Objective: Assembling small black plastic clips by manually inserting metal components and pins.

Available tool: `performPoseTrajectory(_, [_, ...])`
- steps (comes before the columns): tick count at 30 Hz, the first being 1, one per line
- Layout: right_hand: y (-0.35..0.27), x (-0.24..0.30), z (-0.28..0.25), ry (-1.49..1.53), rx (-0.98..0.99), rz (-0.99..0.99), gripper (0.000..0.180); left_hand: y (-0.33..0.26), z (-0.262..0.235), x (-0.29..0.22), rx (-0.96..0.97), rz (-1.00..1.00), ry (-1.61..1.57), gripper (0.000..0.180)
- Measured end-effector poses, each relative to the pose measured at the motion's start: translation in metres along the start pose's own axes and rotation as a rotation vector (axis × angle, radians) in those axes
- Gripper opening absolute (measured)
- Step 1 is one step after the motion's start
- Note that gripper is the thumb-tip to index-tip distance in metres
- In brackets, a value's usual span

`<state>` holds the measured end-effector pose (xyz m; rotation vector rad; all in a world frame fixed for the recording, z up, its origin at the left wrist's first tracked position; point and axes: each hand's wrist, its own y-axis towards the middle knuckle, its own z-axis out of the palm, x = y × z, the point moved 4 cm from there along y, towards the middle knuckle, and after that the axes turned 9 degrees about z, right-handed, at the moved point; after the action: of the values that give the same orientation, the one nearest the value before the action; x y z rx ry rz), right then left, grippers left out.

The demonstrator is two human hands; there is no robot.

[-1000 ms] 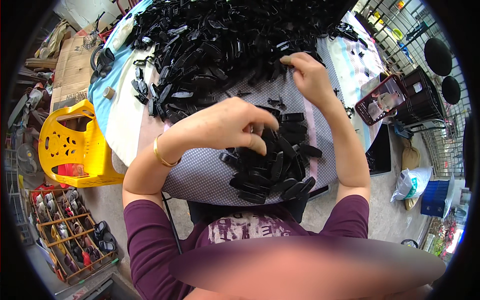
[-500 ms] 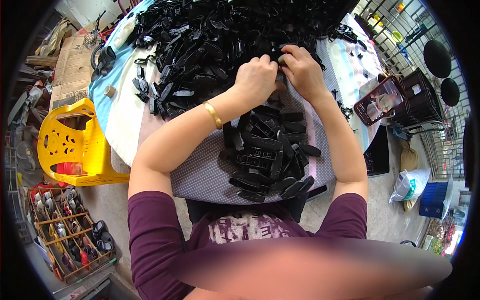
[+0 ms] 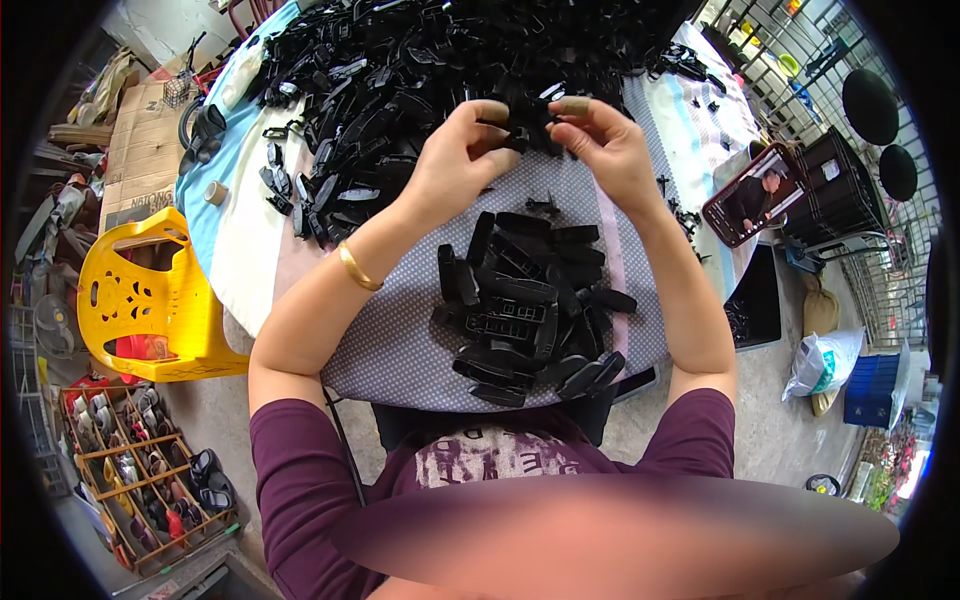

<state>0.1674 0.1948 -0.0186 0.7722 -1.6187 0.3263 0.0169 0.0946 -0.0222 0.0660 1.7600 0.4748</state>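
Black plastic part point(image 3: 527, 128) between pinching hands point(image 3: 535, 160)

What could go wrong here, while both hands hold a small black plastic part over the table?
The small black part is pinched only at the fingertips of the left hand and right hand; if it slips, it may vanish into the big heap of black parts. The near pile reaches close to the table edge, so pieces might fall off. The phone also lies near the edge.
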Motion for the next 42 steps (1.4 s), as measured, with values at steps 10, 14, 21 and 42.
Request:
performPoseTrajectory(10, [-0.025, 0.023, 0.031, -0.188, -0.132, -0.226, 0.032, -0.01, -0.001, 0.004, 0.025, 0.003, -0.326, 0.033])
performPoseTrajectory(14, [-0.028, 0.029, 0.033, -0.318, -0.138, -0.31, 0.032, -0.012, -0.003, 0.004, 0.05, 0.017, -0.241, 0.033])
performPoseTrajectory(21, [-0.033, 0.033, 0.035, -0.605, -0.25, -0.602, 0.031, -0.019, 0.01, -0.003, -0.041, -0.032, -0.432, 0.031])
performPoseTrajectory(42, [-0.009, 0.017, 0.014, -0.277, 0.407, 0.039, 0.029, -0.011, -0.012, -0.023, 0.336, 0.061, -0.064, 0.03])
